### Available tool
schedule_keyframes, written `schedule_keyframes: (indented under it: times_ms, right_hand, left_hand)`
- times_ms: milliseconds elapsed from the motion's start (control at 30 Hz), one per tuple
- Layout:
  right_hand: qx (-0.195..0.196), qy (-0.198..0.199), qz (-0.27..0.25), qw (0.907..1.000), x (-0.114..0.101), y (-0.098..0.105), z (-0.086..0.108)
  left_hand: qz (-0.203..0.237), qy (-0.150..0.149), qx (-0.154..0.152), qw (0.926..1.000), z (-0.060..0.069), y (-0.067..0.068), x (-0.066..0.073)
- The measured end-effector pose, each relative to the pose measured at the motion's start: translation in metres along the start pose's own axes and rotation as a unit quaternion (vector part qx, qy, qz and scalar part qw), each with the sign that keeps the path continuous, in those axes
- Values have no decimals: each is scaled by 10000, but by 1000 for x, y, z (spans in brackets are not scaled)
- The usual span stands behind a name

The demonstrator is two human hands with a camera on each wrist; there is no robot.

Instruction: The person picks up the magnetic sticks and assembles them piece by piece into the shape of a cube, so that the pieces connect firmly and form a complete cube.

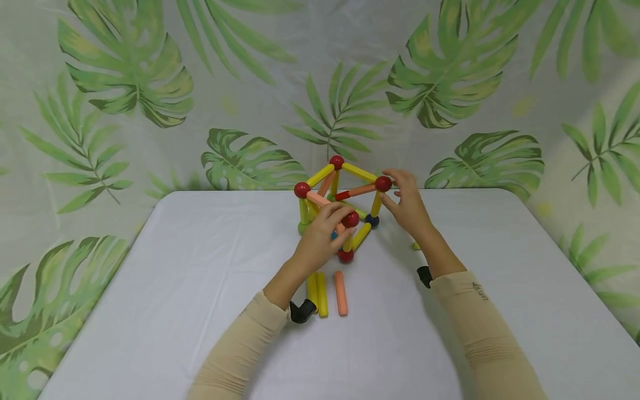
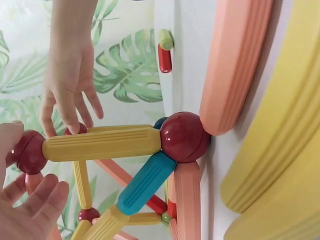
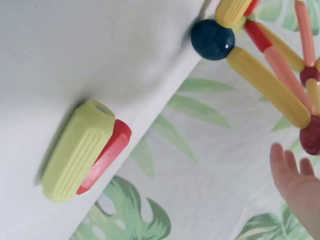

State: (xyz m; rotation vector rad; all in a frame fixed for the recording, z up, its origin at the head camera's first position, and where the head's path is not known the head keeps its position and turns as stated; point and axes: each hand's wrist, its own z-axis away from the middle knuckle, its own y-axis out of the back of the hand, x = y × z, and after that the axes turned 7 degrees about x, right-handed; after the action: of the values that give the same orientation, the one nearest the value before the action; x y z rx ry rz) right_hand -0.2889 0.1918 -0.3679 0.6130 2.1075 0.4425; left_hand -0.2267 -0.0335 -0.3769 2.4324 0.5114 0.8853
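Observation:
A frame of magnetic building rods and balls stands on the table, with a yellow rod (image 1: 360, 237) and a blue rod (image 2: 145, 184) among its parts. My left hand (image 1: 322, 233) pinches the red ball (image 1: 352, 219) at its upper front corner; an upright yellow rod (image 2: 102, 144) joins that ball to a lower red ball (image 2: 185, 137). At the upper right corner, my right hand (image 1: 410, 205) has its fingers spread about another red ball (image 1: 383, 184), a fingertip seeming to touch it. Below this corner sits a dark blue ball (image 3: 212, 40).
Loose yellow rods (image 1: 322, 294) and a pink rod (image 1: 341, 293) lie on the white table (image 1: 200, 266) before the frame. To its right lie a light green rod (image 3: 77, 152) and a red rod (image 3: 106, 157). A leaf-patterned cloth (image 1: 240, 100) hangs behind.

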Motion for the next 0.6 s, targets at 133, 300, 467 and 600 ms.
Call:
schedule_keyframes:
  times_ms: [133,300,467,600]
  right_hand:
    - [-379,-78,82,9992,3,-2,-6]
    - [-372,-191,152,9990,2,-2,-7]
    - [-349,-110,225,9991,-2,-2,-2]
    - [-315,-74,81,9994,-5,-5,8]
  left_hand:
    - [76,112,-4,9999,-1,-3,2]
    - [90,281,76,9995,-1,-1,1]
    - [87,518,258,9983,0,5,-8]
    - [440,547,369,9969,2,12,-20]
